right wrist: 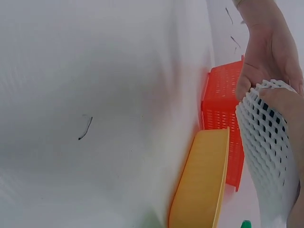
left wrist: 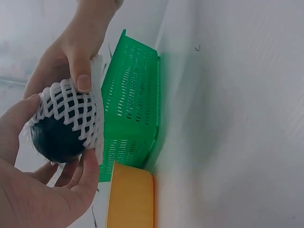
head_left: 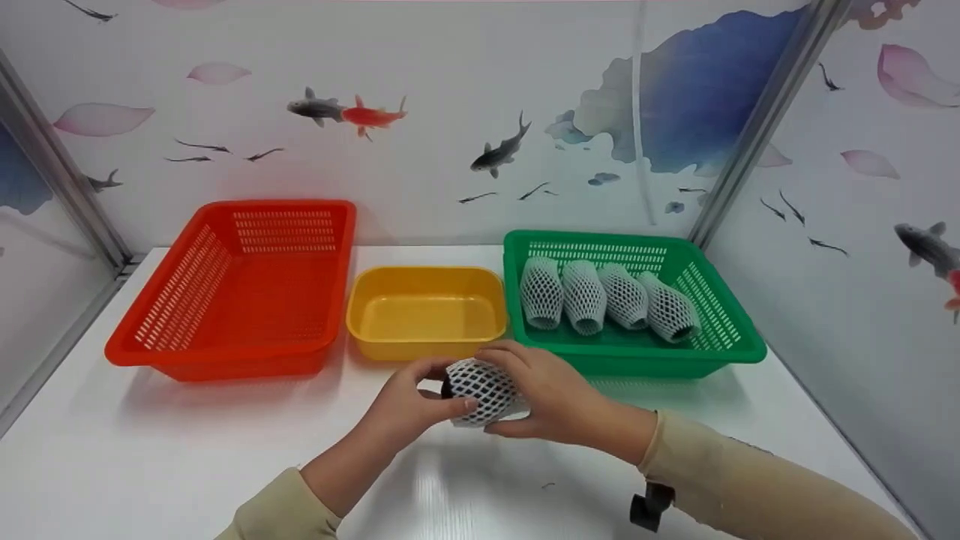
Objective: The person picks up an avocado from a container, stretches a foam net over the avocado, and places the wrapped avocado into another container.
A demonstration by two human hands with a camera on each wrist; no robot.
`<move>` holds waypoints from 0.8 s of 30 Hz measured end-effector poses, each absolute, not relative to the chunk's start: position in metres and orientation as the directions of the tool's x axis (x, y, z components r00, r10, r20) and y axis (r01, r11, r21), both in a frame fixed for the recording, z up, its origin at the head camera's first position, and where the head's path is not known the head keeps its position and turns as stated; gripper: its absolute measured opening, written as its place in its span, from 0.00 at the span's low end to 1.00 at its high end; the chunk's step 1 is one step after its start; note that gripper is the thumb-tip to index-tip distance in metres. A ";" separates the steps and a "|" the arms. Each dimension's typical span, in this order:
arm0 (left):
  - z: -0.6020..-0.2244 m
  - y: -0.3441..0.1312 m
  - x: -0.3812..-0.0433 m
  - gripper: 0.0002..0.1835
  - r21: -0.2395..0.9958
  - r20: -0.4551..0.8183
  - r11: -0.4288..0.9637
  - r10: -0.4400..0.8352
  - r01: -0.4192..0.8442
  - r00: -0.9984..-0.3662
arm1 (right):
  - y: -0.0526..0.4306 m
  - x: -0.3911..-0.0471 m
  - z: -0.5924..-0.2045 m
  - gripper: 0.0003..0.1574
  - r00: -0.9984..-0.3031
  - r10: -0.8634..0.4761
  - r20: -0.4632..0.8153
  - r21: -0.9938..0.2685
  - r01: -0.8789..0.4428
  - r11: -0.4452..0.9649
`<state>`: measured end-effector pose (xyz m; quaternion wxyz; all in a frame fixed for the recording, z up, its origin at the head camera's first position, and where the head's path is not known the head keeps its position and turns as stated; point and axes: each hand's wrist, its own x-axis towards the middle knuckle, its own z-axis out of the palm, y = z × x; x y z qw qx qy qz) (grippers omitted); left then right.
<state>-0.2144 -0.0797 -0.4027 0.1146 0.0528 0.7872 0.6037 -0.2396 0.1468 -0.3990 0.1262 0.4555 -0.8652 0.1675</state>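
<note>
A dark, glossy, rounded object [left wrist: 57, 140] sits in a white foam net sleeve [head_left: 484, 391], held above the table in front of the yellow basin. My left hand [head_left: 409, 405] grips the dark end, thumb on one side and fingers curled round the other. From the opposite side my right hand [head_left: 555, 394] holds the sleeve between thumb and fingers. One end of the dark object shows bare in the left wrist view, while netting covers the rest. In the right wrist view the loose net [right wrist: 268, 147] trails past the object.
A red basket [head_left: 281, 300] stands at the left, a yellow basin [head_left: 427, 349] in the middle. On the right, a green basket [head_left: 637, 364] holds several dark objects in foam nets [head_left: 583, 296] lying side by side. Printed walls [head_left: 435, 195] enclose the white table [head_left: 247, 442].
</note>
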 end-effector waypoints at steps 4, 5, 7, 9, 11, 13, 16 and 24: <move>-0.403 -0.082 -0.213 0.37 0.967 -0.138 0.241 0.217 -0.084 -0.966 | 0.152 -0.241 -0.397 0.51 -0.556 -0.741 0.375 -0.145 -0.825 0.546; -0.402 -0.083 -0.213 0.37 0.968 -0.143 0.235 0.223 -0.089 -0.964 | 0.153 -0.241 -0.397 0.51 -0.552 -0.743 0.378 -0.135 -0.827 0.546; -0.402 -0.085 -0.212 0.38 0.974 -0.145 0.206 0.250 -0.094 -0.957 | 0.154 -0.242 -0.397 0.50 -0.540 -0.747 0.387 -0.113 -0.832 0.543; -0.402 -0.088 -0.212 0.38 0.983 -0.139 0.157 0.304 -0.095 -0.943 | 0.155 -0.242 -0.398 0.49 -0.522 -0.752 0.402 -0.102 -0.842 0.530; -0.403 -0.092 -0.211 0.37 0.992 -0.117 0.095 0.375 -0.087 -0.920 | 0.156 -0.242 -0.399 0.48 -0.511 -0.753 0.414 -0.100 -0.848 0.520; -0.404 -0.097 -0.212 0.35 0.996 -0.091 0.047 0.441 -0.079 -0.893 | 0.157 -0.242 -0.399 0.48 -0.502 -0.755 0.423 -0.104 -0.854 0.510; -0.405 -0.103 -0.212 0.31 0.998 -0.058 0.031 0.500 -0.050 -0.864 | 0.159 -0.242 -0.400 0.48 -0.499 -0.756 0.424 -0.123 -0.858 0.498; -0.410 -0.107 -0.214 0.24 0.996 -0.049 0.086 0.457 -0.011 -0.888 | 0.160 -0.237 -0.396 0.48 -0.512 -0.764 0.393 -0.149 -0.855 0.496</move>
